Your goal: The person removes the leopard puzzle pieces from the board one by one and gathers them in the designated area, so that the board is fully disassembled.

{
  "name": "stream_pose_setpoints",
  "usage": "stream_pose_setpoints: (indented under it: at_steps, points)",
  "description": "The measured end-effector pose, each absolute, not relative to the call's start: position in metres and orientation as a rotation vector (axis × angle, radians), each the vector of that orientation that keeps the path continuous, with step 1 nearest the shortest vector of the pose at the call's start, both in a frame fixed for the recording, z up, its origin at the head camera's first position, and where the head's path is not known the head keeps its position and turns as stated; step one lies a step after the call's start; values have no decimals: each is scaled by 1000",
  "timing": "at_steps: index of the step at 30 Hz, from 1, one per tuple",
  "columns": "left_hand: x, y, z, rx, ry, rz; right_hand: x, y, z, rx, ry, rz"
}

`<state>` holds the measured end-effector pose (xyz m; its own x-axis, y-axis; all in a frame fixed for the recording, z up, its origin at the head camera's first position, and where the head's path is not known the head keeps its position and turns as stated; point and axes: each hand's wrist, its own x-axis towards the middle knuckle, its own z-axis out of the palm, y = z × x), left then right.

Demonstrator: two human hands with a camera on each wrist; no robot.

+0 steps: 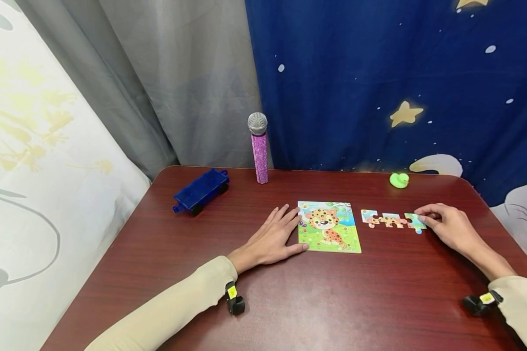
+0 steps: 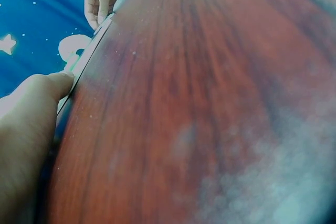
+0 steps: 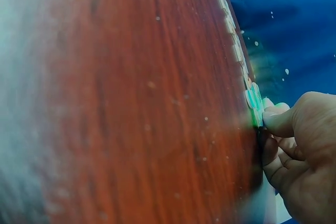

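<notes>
Head alone shows leopard picture (image 1: 329, 227).

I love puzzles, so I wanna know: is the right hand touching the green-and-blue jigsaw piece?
Touching. The right wrist view shows the right hand pinching the green-and-blue jigsaw piece, with the thumb against its edge.

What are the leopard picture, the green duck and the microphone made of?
The leopard picture looks like smooth printed card or thin wood: flat, with straight edges. The duck is probably smooth rubber or plastic, being rounded and bright green. The microphone has a silvery mesh head, likely metal, and a sparkly pink handle whose material I can't tell.
</notes>
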<state>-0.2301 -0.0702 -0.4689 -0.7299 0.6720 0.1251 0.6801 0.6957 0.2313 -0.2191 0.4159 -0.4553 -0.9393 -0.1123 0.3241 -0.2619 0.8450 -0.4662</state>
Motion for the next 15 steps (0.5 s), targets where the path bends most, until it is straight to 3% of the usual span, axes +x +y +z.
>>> stream_pose_setpoints:
  at_steps: [15]
  points:
    - [-233, -69, -471, -1138, -2874, -427, -220, 414, -455, 267, -2737, 769]
